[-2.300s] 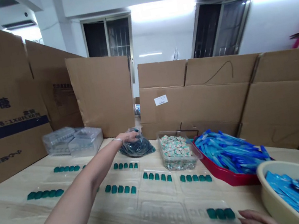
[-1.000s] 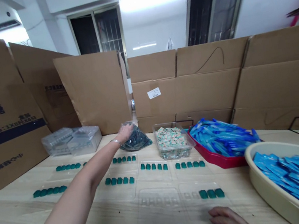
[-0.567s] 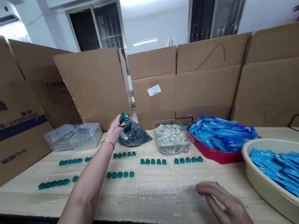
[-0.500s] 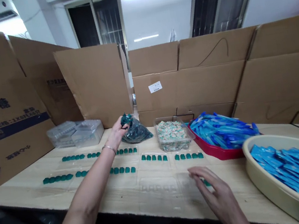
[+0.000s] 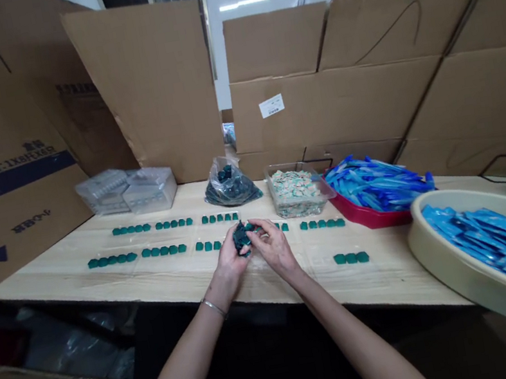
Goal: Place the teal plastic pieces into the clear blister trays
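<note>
Over the middle of the table, my left hand (image 5: pixel 227 264) is closed around a handful of small dark green pieces (image 5: pixel 241 240). My right hand (image 5: pixel 275 249) meets it there, its thumb and fingers pinching at a piece from the handful. Rows of similar green pieces (image 5: pixel 111 260) sit in clear, shallow plastic trays across the tabletop, partly hidden by my hands. At the front right, one tray holds a short row of three green pieces (image 5: pixel 352 258). Behind my hands stands an open clear plastic bag (image 5: pixel 233 188) with more dark pieces inside.
A clear tub (image 5: pixel 296 191) of small pale pieces stands right of the bag. Beyond it are a red basin (image 5: pixel 375 218) of blue packets and a cream basin (image 5: pixel 434 255) of light-blue packets. Clear plastic boxes (image 5: pixel 150 191) stand back left. Cardboard (image 5: pixel 308 114) walls the back.
My left hand has come back from the bag with a handful of green pieces. My right hand has moved left to join it, uncovering the front-right row. The view has tilted down.
</note>
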A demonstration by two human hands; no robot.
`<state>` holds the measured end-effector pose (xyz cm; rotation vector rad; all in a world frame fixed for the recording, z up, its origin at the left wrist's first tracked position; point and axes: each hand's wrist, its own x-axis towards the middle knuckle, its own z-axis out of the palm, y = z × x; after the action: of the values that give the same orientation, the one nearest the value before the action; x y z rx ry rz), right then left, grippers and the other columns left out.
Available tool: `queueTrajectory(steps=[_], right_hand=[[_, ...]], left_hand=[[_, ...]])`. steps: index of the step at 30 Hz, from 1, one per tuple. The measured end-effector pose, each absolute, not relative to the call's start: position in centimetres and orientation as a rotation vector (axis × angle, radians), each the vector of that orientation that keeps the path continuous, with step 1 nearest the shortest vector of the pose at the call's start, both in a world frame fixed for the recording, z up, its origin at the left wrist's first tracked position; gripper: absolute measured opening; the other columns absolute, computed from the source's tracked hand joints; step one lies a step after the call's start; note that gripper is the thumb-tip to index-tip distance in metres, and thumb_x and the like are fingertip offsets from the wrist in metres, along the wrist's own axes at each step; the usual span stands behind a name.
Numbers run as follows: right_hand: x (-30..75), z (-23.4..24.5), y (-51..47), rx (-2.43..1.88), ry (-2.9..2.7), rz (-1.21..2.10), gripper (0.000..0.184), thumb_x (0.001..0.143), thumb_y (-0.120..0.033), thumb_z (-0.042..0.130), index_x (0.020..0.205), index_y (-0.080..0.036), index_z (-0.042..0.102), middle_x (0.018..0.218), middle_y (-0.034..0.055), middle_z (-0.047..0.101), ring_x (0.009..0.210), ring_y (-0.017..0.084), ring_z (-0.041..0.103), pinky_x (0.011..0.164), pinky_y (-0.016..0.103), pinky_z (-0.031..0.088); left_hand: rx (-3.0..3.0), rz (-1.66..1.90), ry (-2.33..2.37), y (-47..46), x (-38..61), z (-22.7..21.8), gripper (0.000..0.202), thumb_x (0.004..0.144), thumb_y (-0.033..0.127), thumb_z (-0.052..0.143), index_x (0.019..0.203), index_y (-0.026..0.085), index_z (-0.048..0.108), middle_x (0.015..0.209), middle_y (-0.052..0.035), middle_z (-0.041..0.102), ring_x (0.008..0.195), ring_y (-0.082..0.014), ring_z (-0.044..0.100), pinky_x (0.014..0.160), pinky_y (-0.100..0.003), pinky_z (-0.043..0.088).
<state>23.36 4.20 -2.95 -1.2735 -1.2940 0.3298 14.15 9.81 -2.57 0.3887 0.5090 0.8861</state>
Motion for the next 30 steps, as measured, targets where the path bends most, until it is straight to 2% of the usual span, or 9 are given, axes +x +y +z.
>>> queueTrajectory(steps=[5,8,12,15,18,21,24,30], right_hand=[[21.0,-2.4,4.8,-1.238,-1.312,0.283,0.014,0.078,-0.020,0.053,0.091,-0.019,0.060,0.092,0.0053,0.057,0.069,0.014,0.057,0.063,0.027,0.051],[20.0,-2.4,5.7,-1.190,-1.241,0.442,0.016,0.079,-0.025,0.054,0.093,-0.020,0.060,0.089,0.0045,0.059,0.062,0.013,0.057,0.056,0.026,0.052],[19.6,-2.8,7.0,-1.103,-1.039,0.673,0.021,0.076,-0.030,0.059,0.094,-0.018,0.059,0.081,0.0030,0.061,0.068,0.014,0.059,0.059,0.026,0.053],[19.4,-2.9,7.5,-1.093,-1.010,0.675,0.022,0.076,-0.030,0.059,0.094,-0.018,0.060,0.078,0.0021,0.062,0.071,0.014,0.060,0.062,0.026,0.053],[19.0,-2.5,7.5,-1.177,-1.151,0.597,0.024,0.080,-0.033,0.054,0.099,-0.019,0.059,0.085,0.0041,0.062,0.068,0.015,0.059,0.055,0.026,0.052],[18.7,-1.5,7.4,-1.238,-1.443,0.330,0.021,0.084,-0.029,0.049,0.100,-0.021,0.060,0.098,0.0068,0.060,0.083,0.018,0.059,0.067,0.029,0.052],[18.8,-0.6,7.6,-1.239,-1.659,0.134,0.021,0.087,-0.022,0.044,0.100,-0.021,0.060,0.100,0.0075,0.060,0.098,0.020,0.055,0.084,0.034,0.047],[19.8,0.1,8.2,-1.230,-1.842,0.005,0.026,0.087,-0.015,0.041,0.106,-0.022,0.057,0.099,0.0083,0.059,0.096,0.021,0.054,0.086,0.036,0.045]], left_hand=[[0.209,0.840,0.461,10.3,12.3,-2.7,0.018,0.081,0.020,0.048,0.069,0.011,0.058,0.057,-0.0037,0.059,0.042,-0.0083,0.047,0.035,-0.017,0.030],[0.108,0.868,0.435,10.6,11.3,-2.6,0.016,0.080,0.020,0.050,0.072,0.010,0.059,0.065,-0.0068,0.063,0.051,-0.0121,0.055,0.038,-0.018,0.033],[0.003,0.904,0.434,11.1,10.2,-2.7,0.011,0.079,0.020,0.053,0.077,0.011,0.060,0.067,-0.0055,0.064,0.056,-0.0143,0.058,0.042,-0.021,0.036],[-0.013,0.897,0.390,11.1,9.8,-3.0,0.013,0.080,0.020,0.053,0.078,0.010,0.060,0.066,-0.0064,0.063,0.058,-0.0155,0.059,0.042,-0.021,0.036],[-0.007,0.879,0.355,10.8,9.7,-3.1,0.018,0.082,0.024,0.051,0.077,0.009,0.060,0.066,-0.0063,0.063,0.050,-0.0118,0.054,0.042,-0.021,0.037],[0.000,0.825,0.347,10.6,9.6,-2.9,0.024,0.083,0.030,0.050,0.076,0.009,0.061,0.064,-0.0060,0.063,0.048,-0.0112,0.053,0.044,-0.022,0.041],[-0.037,0.824,0.367,10.7,9.3,-2.9,0.022,0.082,0.031,0.054,0.076,0.010,0.061,0.064,-0.0051,0.063,0.053,-0.0126,0.057,0.044,-0.021,0.042],[-0.063,0.808,0.293,11.1,8.9,-3.0,0.028,0.076,0.037,0.064,0.084,0.010,0.062,0.074,-0.0053,0.066,0.065,-0.0130,0.062,0.053,-0.021,0.051]])
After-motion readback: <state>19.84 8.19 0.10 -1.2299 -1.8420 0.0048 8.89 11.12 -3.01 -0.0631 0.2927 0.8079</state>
